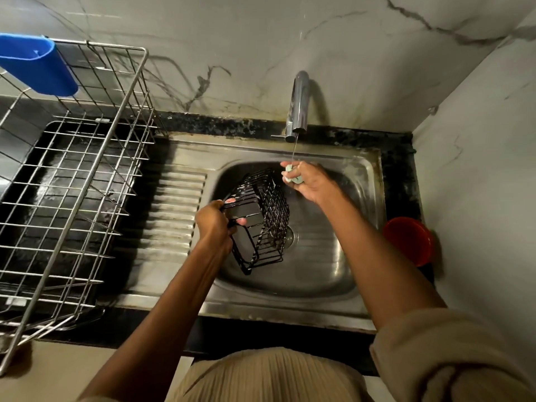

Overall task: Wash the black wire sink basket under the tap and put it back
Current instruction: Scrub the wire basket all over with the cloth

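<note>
One black wire basket (pixel 259 219), one tap (pixel 298 105), one steel sink (pixel 362 175) and two hands are in view. The basket hangs tilted on its side over the sink bowl, just left of the thin stream of water from the tap. The left hand (pixel 216 221) grips the basket's near-left rim, fingers curled tight round the wire. The right hand (pixel 309 181), further back, pinches one small pale green scrubber (pixel 294 175) directly under the stream. One silver wire dish rack (pixel 72 181) stands on the left with one blue holder (pixel 37 63) on its far rim; one red container (pixel 409 239) sits right of the sink.
</note>
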### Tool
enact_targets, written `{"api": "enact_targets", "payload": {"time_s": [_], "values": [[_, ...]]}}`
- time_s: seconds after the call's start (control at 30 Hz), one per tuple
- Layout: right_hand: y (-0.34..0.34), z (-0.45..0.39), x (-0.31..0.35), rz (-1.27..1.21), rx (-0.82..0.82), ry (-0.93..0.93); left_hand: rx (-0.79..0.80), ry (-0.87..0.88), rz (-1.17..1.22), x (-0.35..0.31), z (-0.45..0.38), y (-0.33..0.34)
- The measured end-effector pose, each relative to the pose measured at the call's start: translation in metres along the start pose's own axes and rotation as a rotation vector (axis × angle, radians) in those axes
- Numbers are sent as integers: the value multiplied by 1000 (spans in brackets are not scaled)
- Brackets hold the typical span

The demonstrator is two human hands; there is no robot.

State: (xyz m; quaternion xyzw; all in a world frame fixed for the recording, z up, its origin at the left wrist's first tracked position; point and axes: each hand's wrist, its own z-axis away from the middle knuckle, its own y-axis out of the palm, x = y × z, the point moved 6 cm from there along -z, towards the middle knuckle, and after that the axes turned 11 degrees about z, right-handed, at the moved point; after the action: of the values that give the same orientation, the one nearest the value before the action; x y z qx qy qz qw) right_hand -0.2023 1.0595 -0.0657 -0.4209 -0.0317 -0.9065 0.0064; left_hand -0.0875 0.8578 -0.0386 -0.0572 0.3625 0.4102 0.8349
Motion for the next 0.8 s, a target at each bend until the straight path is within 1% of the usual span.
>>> {"api": "enact_targets", "payload": {"time_s": [0.1, 0.17, 0.23, 0.33, 0.4, 0.47, 0.57, 0.6, 0.73, 0.8], "values": [[6, -4, 7, 46, -30, -33, 52, 50, -72, -2, 6, 5], [7, -4, 11, 161, -92, -60, 66, 67, -93, -3, 8, 6], [8, -2, 14, 339, -128, -108, 76, 82, -109, -4, 9, 7], [15, 0, 24, 655, -103, -193, 83, 103, -135, -6, 8, 9], [19, 1, 34, 845, -161, -294, 105, 109, -170, -7, 10, 13], [24, 4, 40, 953, -215, -366, 137, 112, -211, -6, 13, 19], [33, 8, 38, 1059, -161, -418, 183, 143, -265, -7, 18, 26], [30, 8, 36, 1071, -172, -425, 196, 152, -279, -7, 18, 27], [5, 7, 38, 958, -379, -419, 237, 210, -317, -10, 25, 30], [2, 13, 42, 941, -366, -460, 253, 244, -354, -11, 26, 31]]}}
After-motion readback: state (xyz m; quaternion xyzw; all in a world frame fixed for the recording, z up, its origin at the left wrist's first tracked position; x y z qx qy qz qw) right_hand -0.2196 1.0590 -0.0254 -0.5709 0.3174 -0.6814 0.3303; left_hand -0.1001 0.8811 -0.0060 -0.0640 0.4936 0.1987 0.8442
